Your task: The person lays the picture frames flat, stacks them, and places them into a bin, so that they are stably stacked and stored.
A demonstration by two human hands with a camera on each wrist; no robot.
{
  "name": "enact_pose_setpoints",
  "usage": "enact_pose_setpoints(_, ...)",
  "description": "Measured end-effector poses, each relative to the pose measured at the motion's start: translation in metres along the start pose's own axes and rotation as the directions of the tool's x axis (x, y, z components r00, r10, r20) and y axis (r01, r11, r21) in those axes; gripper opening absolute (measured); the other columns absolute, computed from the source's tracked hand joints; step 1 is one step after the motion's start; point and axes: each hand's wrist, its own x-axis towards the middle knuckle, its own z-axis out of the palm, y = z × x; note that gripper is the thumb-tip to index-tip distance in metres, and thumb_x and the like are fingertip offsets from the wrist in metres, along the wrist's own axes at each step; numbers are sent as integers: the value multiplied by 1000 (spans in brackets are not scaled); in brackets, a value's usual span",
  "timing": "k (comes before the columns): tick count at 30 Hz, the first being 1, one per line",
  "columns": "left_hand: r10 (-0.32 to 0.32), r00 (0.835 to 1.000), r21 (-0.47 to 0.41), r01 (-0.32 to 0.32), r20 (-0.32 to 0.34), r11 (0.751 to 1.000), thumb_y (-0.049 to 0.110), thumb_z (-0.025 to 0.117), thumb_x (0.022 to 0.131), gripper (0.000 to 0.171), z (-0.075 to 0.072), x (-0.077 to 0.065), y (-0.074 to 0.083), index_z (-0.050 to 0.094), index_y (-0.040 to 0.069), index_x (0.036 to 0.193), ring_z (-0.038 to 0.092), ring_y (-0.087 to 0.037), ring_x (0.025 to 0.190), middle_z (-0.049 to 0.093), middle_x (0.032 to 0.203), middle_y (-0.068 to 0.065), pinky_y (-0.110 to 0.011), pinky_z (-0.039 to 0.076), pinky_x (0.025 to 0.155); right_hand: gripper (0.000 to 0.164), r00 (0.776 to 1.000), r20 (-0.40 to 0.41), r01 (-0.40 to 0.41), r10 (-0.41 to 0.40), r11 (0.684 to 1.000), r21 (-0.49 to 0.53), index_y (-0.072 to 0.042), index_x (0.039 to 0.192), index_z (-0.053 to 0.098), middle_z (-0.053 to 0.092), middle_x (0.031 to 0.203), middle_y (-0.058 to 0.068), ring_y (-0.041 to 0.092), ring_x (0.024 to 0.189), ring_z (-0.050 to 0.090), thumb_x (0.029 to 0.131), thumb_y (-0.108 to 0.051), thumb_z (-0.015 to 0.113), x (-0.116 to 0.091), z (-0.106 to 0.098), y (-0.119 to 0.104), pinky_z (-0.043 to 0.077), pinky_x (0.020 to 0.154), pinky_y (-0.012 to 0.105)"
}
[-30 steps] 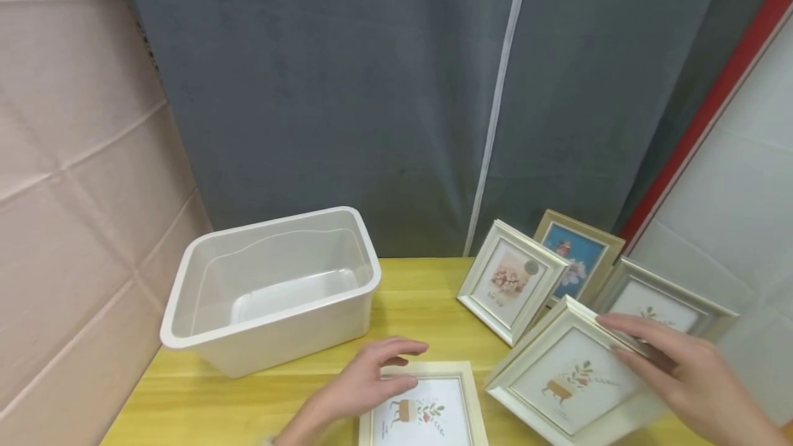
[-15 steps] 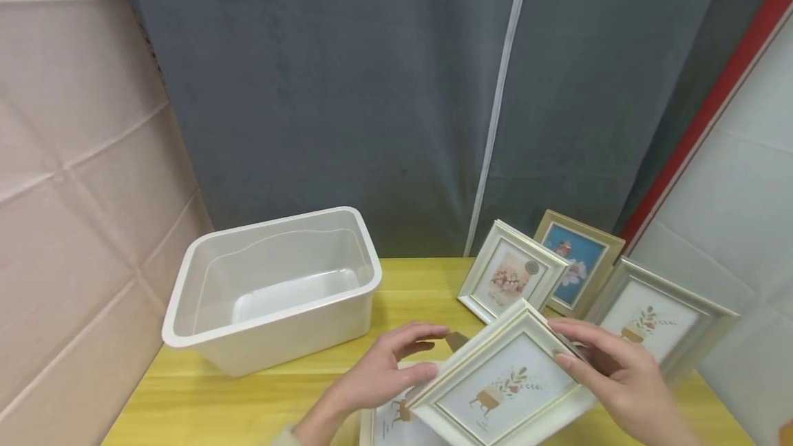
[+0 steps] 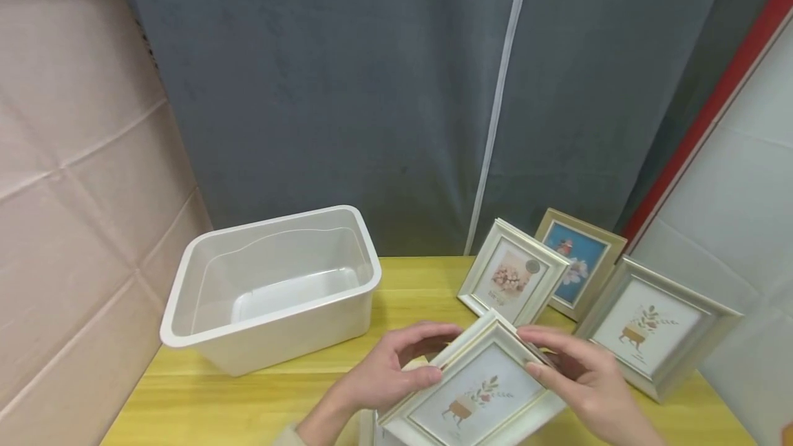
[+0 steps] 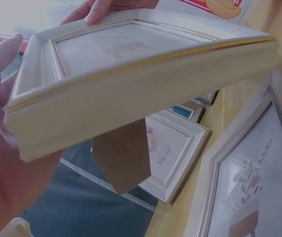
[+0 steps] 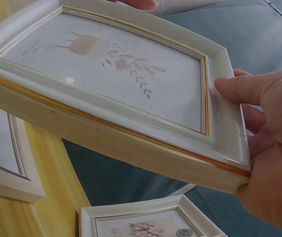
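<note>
The picture frame (image 3: 473, 391) was held above the yellow table (image 3: 248, 398), face up and tilted, partly covering a second frame (image 4: 249, 192) that lay beneath it. Its cream-white moulding was broad and stepped, with a thin gold line along the outer step and another gold lip around the opening. Inside, a white print showed a tan planter on thin legs, with sprigs of leaves and a small red flower; the lettering was too small to read. A brown stand (image 4: 122, 157) jutted from the back. The right hand (image 3: 582, 380) pinched one edge, thumb on the front and fingers behind. The left hand (image 3: 384, 370) lay around the opposite edge, its thumb extended; whether it gripped firmly could not be told. To the left stood a pale plastic bin (image 3: 291, 339); to the right, a silver frame (image 3: 663, 325), a blossom-print frame (image 3: 511, 277) and a tan frame (image 3: 576, 263) stood near one another.
</note>
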Motion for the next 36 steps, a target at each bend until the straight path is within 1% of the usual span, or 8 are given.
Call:
enact_pose_setpoints(3, -18, 1000, 22, 18, 7, 1000, -2, 63, 97, 51, 1, 2, 2, 51, -3, 146, 59, -23, 127, 56, 145, -18, -40, 47, 108, 56, 1000, 11, 27, -27, 1000, 12, 11, 130, 61, 66, 135, 7, 12, 116, 66, 78, 34, 61, 2, 4, 2, 59, 82, 25)
enact_pose_setpoints(6, -5, 1000, 26, 4, 31, 1000, -3, 63, 97, 53, 1, 5, 3, 50, -1, 148, 60, -23, 124, 57, 144, -19, -39, 50, 104, 56, 999, 25, 38, -38, 999, 26, 11, 130, 61, 65, 135, 7, 13, 114, 66, 79, 34, 61, 4, 7, 3, 59, 82, 26)
enact_pose_setpoints(12, 25, 995, -19, -23, 99, 1000, -5, 62, 98, 58, -1, 7, 5, 44, 0, 153, 63, -20, 117, 58, 140, -24, -40, 56, 94, 54, 999, 41, 31, -32, 999, 29, 10, 127, 63, 67, 134, 2, 12, 115, 66, 79, 33, 62, 7, 12, 2, 58, 85, 27)
enact_pose_setpoints(18, 13, 992, -44, -8, 122, 999, -5, 59, 99, 60, -1, 5, 8, 38, 0, 156, 62, -22, 119, 55, 142, -27, -42, 57, 94, 54, 1000, 27, 5, -5, 1000, 3, 5, 129, 65, 68, 132, -1, 12, 102, 71, 80, 30, 64, 7, 15, 1, 61, 73, 28)
enact_pose_setpoints(22, 17, 991, -44, -11, 134, 999, -6, 58, 100, 61, -1, 3, 9, 36, -2, 156, 61, -24, 121, 53, 144, -29, -42, 56, 95, 54, 1000, 24, 0, 0, 1000, 5, 5, 129, 65, 68, 131, 0, 13, 94, 72, 81, 29, 63, 7, 15, 2, 61, 68, 29)
enact_pose_setpoints(26, 8, 990, 1, -9, 139, 1000, -3, 60, 100, 62, -2, 1, 8, 36, 1, 157, 62, -20, 120, 56, 143, -26, -39, 57, 92, 53, 1000, -4, -22, 22, 1000, -12, 5, 128, 65, 69, 130, 0, 13, 95, 72, 81, 29, 64, 4, 13, 4, 61, 67, 30)
enact_pose_setpoints(32, -6, 991, 84, -5, 131, 996, 0, 63, 99, 62, -3, -4, 6, 40, 4, 156, 61, -15, 119, 57, 143, -21, -35, 59, 89, 53, 997, -74, -33, 36, 999, 35, 8, 129, 64, 69, 131, 4, 13, 103, 71, 81, 31, 61, -1, 13, 8, 61, 70, 29)
enact_pose_setpoints(36, -12, 991, 109, -2, 130, 994, 3, 64, 100, 61, -6, -9, 4, 42, 7, 156, 60, -15, 120, 55, 147, -18, -33, 59, 87, 51, 990, -107, -89, 89, 996, -3, 7, 130, 64, 70, 128, 1, 14, 96, 72, 84, 28, 62, -3, 12, 8, 61, 67, 30)
